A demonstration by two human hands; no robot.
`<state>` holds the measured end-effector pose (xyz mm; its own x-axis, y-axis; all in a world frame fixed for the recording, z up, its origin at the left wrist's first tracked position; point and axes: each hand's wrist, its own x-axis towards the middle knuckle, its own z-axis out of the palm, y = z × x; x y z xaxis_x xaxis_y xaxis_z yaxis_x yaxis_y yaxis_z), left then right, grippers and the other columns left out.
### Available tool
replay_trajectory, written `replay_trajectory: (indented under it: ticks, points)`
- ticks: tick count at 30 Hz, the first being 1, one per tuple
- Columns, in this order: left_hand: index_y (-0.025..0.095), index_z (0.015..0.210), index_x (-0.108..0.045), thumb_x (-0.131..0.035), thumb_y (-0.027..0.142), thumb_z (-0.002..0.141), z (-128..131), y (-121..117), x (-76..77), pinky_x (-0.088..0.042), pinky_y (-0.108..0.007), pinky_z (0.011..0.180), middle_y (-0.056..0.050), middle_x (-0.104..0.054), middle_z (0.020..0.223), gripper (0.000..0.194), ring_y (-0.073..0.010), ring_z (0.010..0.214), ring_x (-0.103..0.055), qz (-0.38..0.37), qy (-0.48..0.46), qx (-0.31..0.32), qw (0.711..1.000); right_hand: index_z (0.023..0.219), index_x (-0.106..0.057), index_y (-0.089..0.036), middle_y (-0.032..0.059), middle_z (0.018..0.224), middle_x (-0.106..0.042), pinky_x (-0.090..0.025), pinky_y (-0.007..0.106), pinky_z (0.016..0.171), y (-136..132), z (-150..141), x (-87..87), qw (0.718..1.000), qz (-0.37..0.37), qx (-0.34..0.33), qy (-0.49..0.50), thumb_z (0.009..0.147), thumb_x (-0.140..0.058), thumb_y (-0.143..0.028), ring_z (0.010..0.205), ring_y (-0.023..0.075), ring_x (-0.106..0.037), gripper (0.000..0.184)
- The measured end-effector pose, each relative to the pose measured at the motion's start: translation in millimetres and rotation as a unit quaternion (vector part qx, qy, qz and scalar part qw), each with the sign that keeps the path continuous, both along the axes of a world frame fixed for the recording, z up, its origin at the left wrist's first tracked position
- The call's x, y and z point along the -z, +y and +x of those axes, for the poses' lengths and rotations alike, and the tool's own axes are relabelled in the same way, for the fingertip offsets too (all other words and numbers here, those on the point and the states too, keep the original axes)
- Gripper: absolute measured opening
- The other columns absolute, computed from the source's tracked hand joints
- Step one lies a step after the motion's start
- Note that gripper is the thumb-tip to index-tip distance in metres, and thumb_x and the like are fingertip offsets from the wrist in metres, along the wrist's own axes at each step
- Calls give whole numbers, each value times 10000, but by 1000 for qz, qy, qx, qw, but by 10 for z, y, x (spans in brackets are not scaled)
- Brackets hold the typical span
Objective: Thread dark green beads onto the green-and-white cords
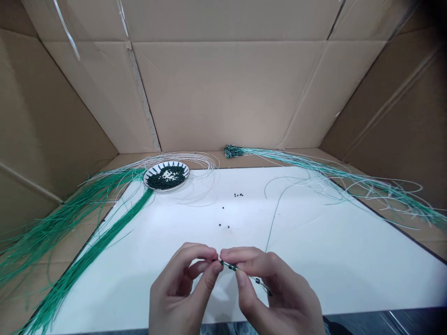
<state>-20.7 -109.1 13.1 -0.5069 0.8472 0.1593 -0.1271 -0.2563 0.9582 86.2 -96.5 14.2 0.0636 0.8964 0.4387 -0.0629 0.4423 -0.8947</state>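
Two bare hands work near the front edge of the white board (331, 260). The left hand (181, 284) and the right hand (275, 288) are close together there. The left fingers (209, 253) and the right fingers (230, 254) pinch a thin green wire (232, 266) from both sides. The fingers are narrow and hold on tight. Small dark beads (257, 280) sit on the wire, and part of it is hidden by the right hand. A long green strand (279, 214) rises from the right hand across the board.

Much of the work looks done, but much looks left too. Behind the board, a bunch of green wires (233, 151) has dark ends packed together, and it seems to be work that is finished. Its long tails trail off to the right of the board. To the left of the board lies a big heap of green wires (52, 228), and I can see no beads on it. A round plate (186, 173) at the back left corner of the board holds a big pile of dark beads (165, 179). A few loose beads (238, 195) lie in the middle of the board.
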Motion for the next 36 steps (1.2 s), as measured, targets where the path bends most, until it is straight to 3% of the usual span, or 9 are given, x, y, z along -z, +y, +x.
replay_trajectory:
  ticks: [4, 10, 17, 23, 29, 36]
  points:
    - [267, 690, -815, -916, 453, 643, -60, 28, -4, -556, -168, 620, 31, -723, 676, 217, -120, 615, -653, -67, -66, 80, 992, 817, -684, -282, -79, 905, -806, -600, 181, 786, 53, 16, 84, 997, 68, 10, -45, 785, -591, -5, 862, 122, -766, 294]
    - [228, 745, -843, -886, 462, 689, -133, 52, 59, -523, -232, 647, 5, -707, 621, 244, -146, 602, -632, -143, -106, 181, 967, 860, -665, -290, -30, 864, -794, -610, 286, 765, 104, -27, 187, 982, 149, 52, -104, 813, -545, 0, 862, 184, -758, 317]
    - [208, 715, -835, -887, 427, 700, -158, 64, 81, -493, -206, 631, 18, -683, 595, 226, -119, 594, -613, -139, -115, 179, 967, 860, -618, -272, -18, 888, -802, -605, 293, 763, 135, -12, 252, 966, 198, 63, -156, 831, -538, 4, 822, 178, -757, 288]
    - [211, 697, -809, -845, 357, 756, -148, 58, 108, -499, -187, 602, 35, -636, 595, 162, -108, 578, -618, -105, -59, 141, 983, 828, -625, -274, -39, 906, -799, -601, 279, 767, 146, -5, 255, 978, 168, 42, -118, 811, -556, -4, 842, 164, -742, 279]
    - [217, 693, -805, -815, 253, 756, -116, 33, 29, -535, -205, 584, 14, -635, 635, 74, -127, 585, -592, -88, -22, 107, 990, 825, -693, -252, 12, 903, -803, -618, 275, 704, 125, 62, 159, 995, 79, -12, -59, 790, -605, -3, 799, 179, -755, 266]
    - [230, 685, -790, -782, 231, 758, -125, 12, 0, -542, -203, 590, 3, -655, 653, 73, -140, 611, -590, -88, 24, 95, 991, 805, -721, -253, 1, 877, -812, -633, 273, 752, 115, 119, 110, 998, 6, -42, -42, 791, -626, -35, 855, 188, -774, 238]
